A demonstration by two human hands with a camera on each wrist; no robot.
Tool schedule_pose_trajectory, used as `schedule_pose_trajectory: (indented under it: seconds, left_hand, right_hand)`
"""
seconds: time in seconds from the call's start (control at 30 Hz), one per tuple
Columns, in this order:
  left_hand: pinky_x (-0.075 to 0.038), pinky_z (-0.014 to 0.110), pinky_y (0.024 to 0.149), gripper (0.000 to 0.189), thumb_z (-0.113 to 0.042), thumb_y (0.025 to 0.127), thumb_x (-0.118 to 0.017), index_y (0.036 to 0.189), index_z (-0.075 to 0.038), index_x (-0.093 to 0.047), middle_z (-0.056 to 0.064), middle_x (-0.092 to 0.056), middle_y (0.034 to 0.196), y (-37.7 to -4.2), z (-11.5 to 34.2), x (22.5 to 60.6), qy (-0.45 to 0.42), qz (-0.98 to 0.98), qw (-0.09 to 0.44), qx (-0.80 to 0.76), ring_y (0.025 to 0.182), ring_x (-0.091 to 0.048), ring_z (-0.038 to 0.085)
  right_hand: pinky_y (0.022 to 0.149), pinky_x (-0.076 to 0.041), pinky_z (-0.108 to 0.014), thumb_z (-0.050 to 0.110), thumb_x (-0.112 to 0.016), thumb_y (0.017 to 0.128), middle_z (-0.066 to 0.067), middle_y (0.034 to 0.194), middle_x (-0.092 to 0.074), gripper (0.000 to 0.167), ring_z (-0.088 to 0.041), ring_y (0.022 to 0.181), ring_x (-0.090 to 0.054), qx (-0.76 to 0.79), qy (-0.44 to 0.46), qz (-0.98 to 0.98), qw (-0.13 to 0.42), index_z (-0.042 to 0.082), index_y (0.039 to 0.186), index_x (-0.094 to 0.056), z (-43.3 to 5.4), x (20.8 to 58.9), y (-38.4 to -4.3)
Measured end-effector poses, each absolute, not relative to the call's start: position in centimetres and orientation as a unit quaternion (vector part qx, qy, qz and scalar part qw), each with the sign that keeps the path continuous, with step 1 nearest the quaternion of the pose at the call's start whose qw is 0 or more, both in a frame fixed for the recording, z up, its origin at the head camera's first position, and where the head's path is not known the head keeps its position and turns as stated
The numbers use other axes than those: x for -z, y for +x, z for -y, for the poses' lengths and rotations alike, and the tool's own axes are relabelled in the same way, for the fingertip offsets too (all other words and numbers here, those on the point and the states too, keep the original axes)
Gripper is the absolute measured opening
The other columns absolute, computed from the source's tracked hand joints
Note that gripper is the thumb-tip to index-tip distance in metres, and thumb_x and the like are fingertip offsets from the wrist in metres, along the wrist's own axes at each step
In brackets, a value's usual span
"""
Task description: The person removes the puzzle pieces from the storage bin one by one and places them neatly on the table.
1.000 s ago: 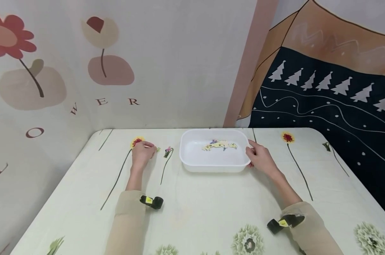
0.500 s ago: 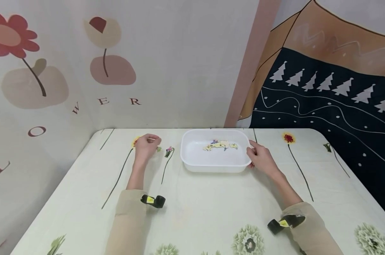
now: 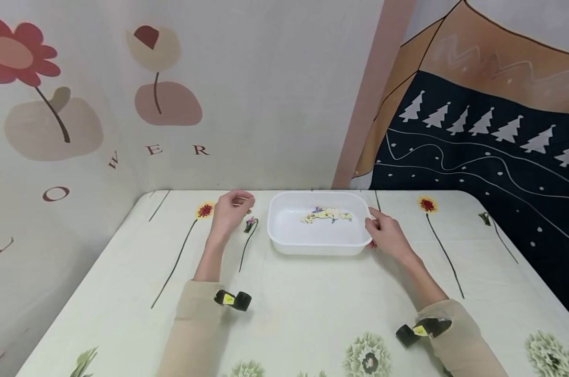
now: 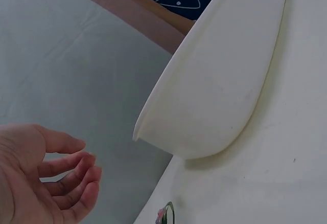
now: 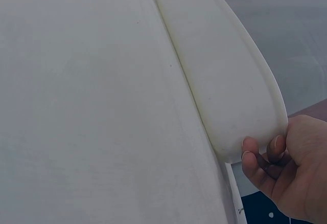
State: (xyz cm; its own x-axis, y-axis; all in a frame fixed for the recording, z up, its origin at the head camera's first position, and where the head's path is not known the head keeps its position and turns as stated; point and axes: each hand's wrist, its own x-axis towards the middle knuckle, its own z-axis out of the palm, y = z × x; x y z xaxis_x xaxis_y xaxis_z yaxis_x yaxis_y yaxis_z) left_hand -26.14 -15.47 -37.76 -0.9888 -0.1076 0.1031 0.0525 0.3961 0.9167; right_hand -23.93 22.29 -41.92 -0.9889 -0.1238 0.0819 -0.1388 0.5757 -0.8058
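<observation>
A white plastic tub (image 3: pixel 319 244) with rounded corners stands on the table in the head view. On its floor shows a yellow patterned patch (image 3: pixel 328 213) with bluish bits; whether it is printed or loose pieces I cannot tell. My right hand (image 3: pixel 388 233) grips the tub's right end, and in the right wrist view its fingers (image 5: pixel 250 162) curl at the tub's corner. Left of the tub, apart from it, my left hand (image 3: pixel 230 212) is raised above the table. The left wrist view shows its fingers (image 4: pixel 76 180) loosely curled, with nothing visible between them and the thumb.
A pale tablecloth (image 3: pixel 284 309) printed with long-stemmed flowers covers the table. A wall cloth with flowers and letters (image 3: pixel 265 104) hangs behind, and a dark cloth with white trees (image 3: pixel 477 141) hangs at the right. Each wrist wears a black camera (image 3: pixel 234 299).
My left hand has lifted and moved right, away from the red and yellow printed flower towards the tub. My right hand and the tub have stayed in place.
</observation>
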Motion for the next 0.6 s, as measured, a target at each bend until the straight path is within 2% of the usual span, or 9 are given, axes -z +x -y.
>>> schedule_pose_trajectory:
  seconds: [0.2,0.43,0.6]
  left_hand:
    - [-0.057,0.045,0.082,0.024,-0.017,0.099,-0.064,0.116,-0.001,-0.068,0.017,-0.069,0.104,-25.7,14.1,37.3,-0.008,0.829,0.072,0.555,0.099,-0.068,0.04]
    - [-0.053,0.032,0.074,0.022,-0.018,0.099,-0.065,0.114,-0.002,-0.069,0.015,-0.069,0.102,-25.5,12.6,37.2,-0.039,0.833,0.078,0.546,0.092,-0.069,0.033]
    - [-0.054,0.034,0.079,0.02,-0.014,0.097,-0.066,0.112,-0.001,-0.07,0.014,-0.07,0.098,-25.4,11.4,37.4,-0.064,0.834,0.078,0.543,0.087,-0.069,0.028]
  right_hand:
    - [0.05,-0.052,-0.03,0.012,-0.045,0.105,-0.014,0.075,-0.065,0.051,-0.022,0.054,-0.059,-0.453,0.075,0.889,0.008,-0.01,0.15,-0.035,-22.3,41.9,-23.9]
    - [0.05,-0.051,-0.03,0.012,-0.045,0.105,-0.015,0.077,-0.066,0.051,-0.022,0.054,-0.06,-0.451,0.071,0.89,0.006,-0.01,0.15,-0.035,-22.2,42.0,-24.0]
    - [0.05,-0.051,-0.028,0.013,-0.045,0.106,-0.016,0.082,-0.067,0.053,-0.022,0.055,-0.06,-0.45,0.067,0.89,0.003,-0.011,0.151,-0.032,-22.3,42.0,-24.1]
